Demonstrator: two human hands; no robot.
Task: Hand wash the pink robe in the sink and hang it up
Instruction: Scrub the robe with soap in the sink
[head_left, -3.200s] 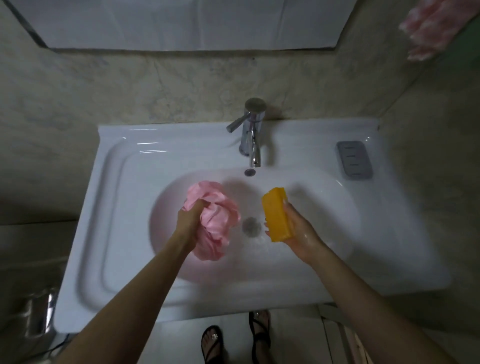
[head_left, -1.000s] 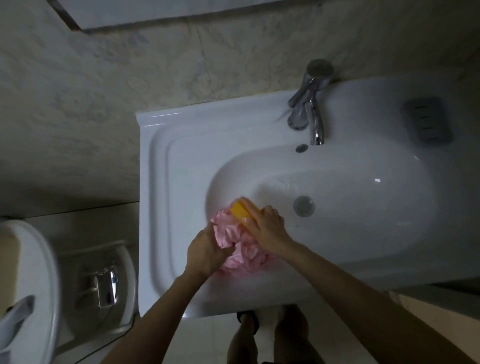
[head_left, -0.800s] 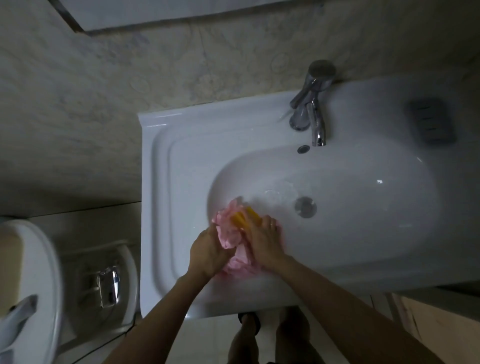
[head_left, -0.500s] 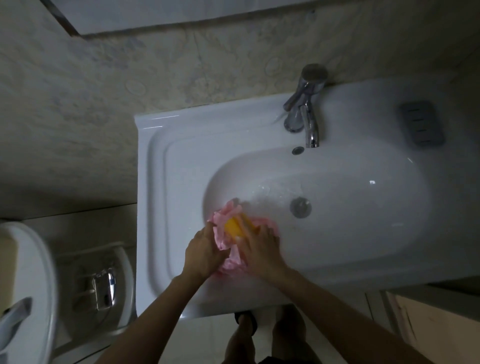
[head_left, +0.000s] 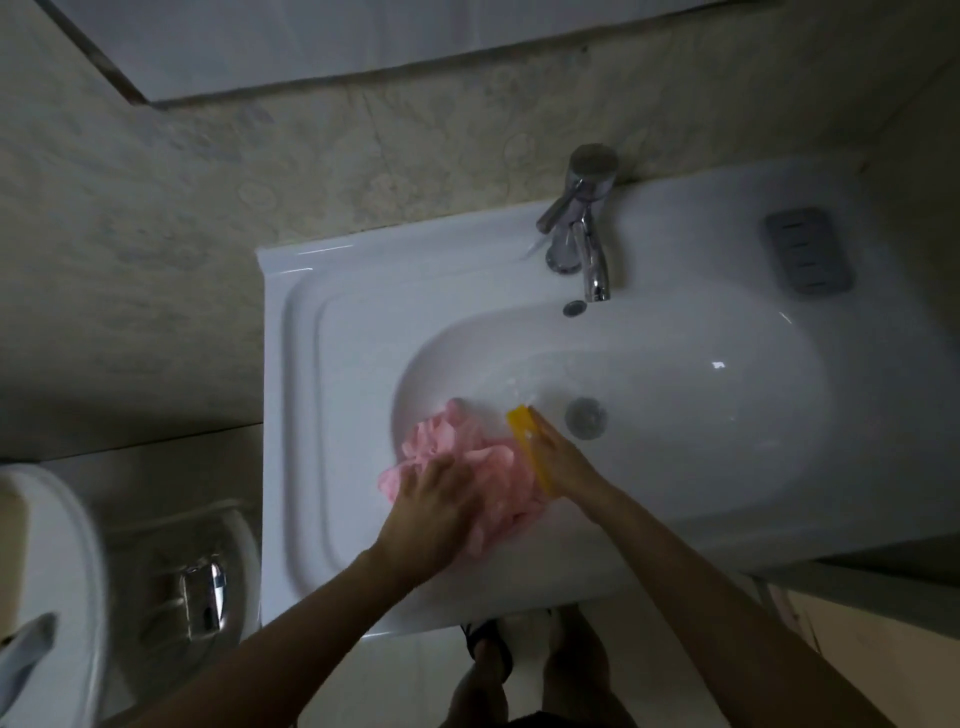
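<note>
The pink robe (head_left: 457, 447) lies bunched up at the near left side of the white sink (head_left: 675, 493) basin. My left hand (head_left: 434, 506) presses down on the robe's near part with its fingers spread over the cloth. My right hand (head_left: 558, 457) holds a yellow soap bar (head_left: 527, 441) on edge against the robe's right side. The soap's lower end is hidden between the hand and the cloth.
A chrome faucet (head_left: 584, 228) stands at the back of the sink, with a round drain (head_left: 586, 417) just right of the soap. A grey soap dish (head_left: 808, 249) sits at the back right rim. A toilet (head_left: 47, 597) stands to the left.
The soap has moved from on top of the robe to its right side. My left hand has shifted from gripping the cloth's left edge to pressing on top of it.
</note>
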